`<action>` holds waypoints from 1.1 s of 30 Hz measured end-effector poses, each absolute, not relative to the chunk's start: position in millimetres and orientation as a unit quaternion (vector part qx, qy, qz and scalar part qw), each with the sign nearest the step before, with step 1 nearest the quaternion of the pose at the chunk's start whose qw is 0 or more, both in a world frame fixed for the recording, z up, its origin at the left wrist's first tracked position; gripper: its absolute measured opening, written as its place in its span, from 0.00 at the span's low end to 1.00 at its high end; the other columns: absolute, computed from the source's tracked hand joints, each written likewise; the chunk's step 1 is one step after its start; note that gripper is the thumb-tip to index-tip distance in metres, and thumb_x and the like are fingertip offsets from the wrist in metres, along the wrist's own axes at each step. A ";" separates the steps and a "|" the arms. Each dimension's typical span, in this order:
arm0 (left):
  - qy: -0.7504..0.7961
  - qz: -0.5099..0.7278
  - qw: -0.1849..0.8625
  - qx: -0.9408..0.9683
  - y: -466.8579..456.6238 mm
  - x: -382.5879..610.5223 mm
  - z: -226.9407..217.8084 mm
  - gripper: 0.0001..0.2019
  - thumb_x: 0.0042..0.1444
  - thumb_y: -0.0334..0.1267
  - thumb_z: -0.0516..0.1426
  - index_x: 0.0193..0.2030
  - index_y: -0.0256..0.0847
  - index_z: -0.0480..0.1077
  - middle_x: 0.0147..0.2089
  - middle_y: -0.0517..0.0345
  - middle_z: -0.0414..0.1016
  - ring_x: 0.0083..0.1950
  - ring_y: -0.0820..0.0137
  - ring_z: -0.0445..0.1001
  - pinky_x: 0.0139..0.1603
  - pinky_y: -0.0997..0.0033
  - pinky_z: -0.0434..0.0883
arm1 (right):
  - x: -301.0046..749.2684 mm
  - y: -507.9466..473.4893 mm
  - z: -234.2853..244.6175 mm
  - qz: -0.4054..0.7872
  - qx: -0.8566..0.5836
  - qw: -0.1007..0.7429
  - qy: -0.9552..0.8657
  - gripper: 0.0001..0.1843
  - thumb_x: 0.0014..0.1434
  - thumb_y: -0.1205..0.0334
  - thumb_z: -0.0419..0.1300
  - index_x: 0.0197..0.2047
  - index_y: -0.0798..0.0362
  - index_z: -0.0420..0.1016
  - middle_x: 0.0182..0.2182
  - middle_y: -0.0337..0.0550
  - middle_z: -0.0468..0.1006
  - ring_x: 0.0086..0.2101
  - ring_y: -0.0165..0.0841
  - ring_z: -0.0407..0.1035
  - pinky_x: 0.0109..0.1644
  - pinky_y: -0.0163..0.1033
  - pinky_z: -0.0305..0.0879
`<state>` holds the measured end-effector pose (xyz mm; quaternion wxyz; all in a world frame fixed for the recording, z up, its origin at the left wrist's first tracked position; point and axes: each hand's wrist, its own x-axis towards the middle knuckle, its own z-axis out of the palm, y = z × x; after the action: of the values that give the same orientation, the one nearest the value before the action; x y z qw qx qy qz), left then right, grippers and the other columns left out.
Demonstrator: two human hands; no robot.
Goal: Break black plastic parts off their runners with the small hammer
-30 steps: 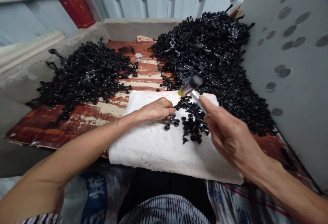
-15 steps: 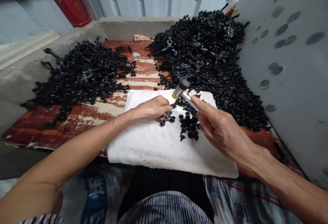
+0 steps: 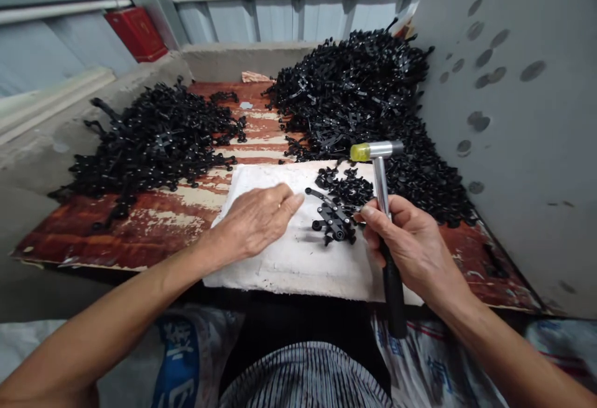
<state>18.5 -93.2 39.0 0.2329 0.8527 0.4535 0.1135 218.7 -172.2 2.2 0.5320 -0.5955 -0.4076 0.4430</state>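
Note:
My right hand [image 3: 405, 240] is wrapped round a small two-faced hammer [image 3: 381, 178], with a yellow face, a dark face and a black grip. Its head points up and away from me. At that hand's fingertips is the end of a crossed black linkage [image 3: 333, 215] with pale rivets and round ends; whether they pinch it I cannot tell. To the left, my left hand [image 3: 259, 218] is closed above the white cloth [image 3: 284, 271], thumb against the fingers. Anything inside it is hidden. Small black pieces [image 3: 349, 187] lie loose on the cloth behind the linkage.
A large heap of black parts [image 3: 349, 97] rises at the back right, beside a grey spotted panel [image 3: 504, 115]. Another heap of black linkages [image 3: 153, 140] covers the left of the worn red-brown board [image 3: 186, 234]. A red box [image 3: 137, 33] sits at the back left.
The hammer has come up off the work and now stands upright, farther right. My left hand has moved back left from the linkage, which now lies nearer my right hand.

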 end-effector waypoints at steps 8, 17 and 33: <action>0.410 0.114 0.460 0.780 -97.0 41.4 21.2 0.12 0.63 0.39 0.50 0.28 0.40 0.61 0.23 0.65 0.63 0.22 0.77 0.58 0.23 0.76 0.54 | 195.2 -183.2 -8.4 0.465 -0.573 0.508 -0.444 0.19 0.57 0.44 0.63 0.33 0.51 0.68 0.17 0.32 0.67 0.14 0.24 0.56 0.14 0.30 0.53; 0.394 0.006 0.527 0.753 -61.5 44.5 25.2 0.12 0.60 0.33 0.51 0.25 0.39 0.61 0.20 0.65 0.65 0.17 0.81 0.62 0.18 0.80 0.55 | 224.1 -203.0 -17.2 0.436 -0.601 0.560 -0.367 0.22 0.56 0.40 0.64 0.34 0.51 0.67 0.17 0.30 0.64 0.14 0.24 0.56 0.14 0.28 0.54; 0.318 -0.027 0.512 0.797 -40.0 47.8 12.7 0.16 0.61 0.41 0.53 0.23 0.38 0.62 0.16 0.65 0.60 0.17 0.80 0.55 0.18 0.80 0.52 | 231.6 -205.0 -33.3 0.466 -0.592 0.578 -0.313 0.22 0.54 0.40 0.65 0.33 0.50 0.67 0.19 0.32 0.65 0.15 0.23 0.54 0.12 0.27 0.55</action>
<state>47.8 -40.0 12.7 0.5121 0.7973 0.3182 -0.0270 231.6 -205.0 -33.3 0.5777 -0.5922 -0.3135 0.4662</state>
